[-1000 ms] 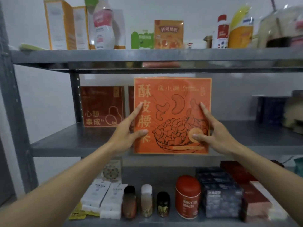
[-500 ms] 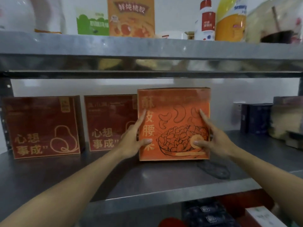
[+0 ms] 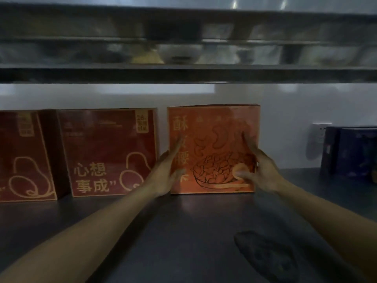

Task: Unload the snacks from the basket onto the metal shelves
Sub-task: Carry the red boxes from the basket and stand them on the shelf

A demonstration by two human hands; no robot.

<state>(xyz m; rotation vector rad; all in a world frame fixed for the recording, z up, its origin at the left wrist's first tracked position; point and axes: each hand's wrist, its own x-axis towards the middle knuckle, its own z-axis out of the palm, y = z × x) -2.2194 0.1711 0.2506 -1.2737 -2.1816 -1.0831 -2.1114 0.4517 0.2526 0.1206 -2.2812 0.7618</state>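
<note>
An orange snack box (image 3: 214, 123) printed with cashews stands upright on the grey metal shelf (image 3: 183, 231), close to the back wall. My left hand (image 3: 165, 174) holds its left edge, fingers stretched up along the side and thumb on the front. My right hand (image 3: 261, 168) holds the right edge, with the index finger pointing up over the front and the thumb pressed on the lower front. The fingers behind the box are hidden. No basket is in view.
Two dark red boxes (image 3: 110, 152) (image 3: 22, 158) stand in a row left of the orange one, with a narrow gap between. A dark blue box (image 3: 355, 152) stands at the far right. The upper shelf (image 3: 183, 72) hangs low overhead. A dark patch (image 3: 265, 254) marks the shelf front.
Both hands carried the orange box from in front of the shelf edge deep onto the shelf, beside the dark red boxes. The view has closed in and dropped below the upper shelf.
</note>
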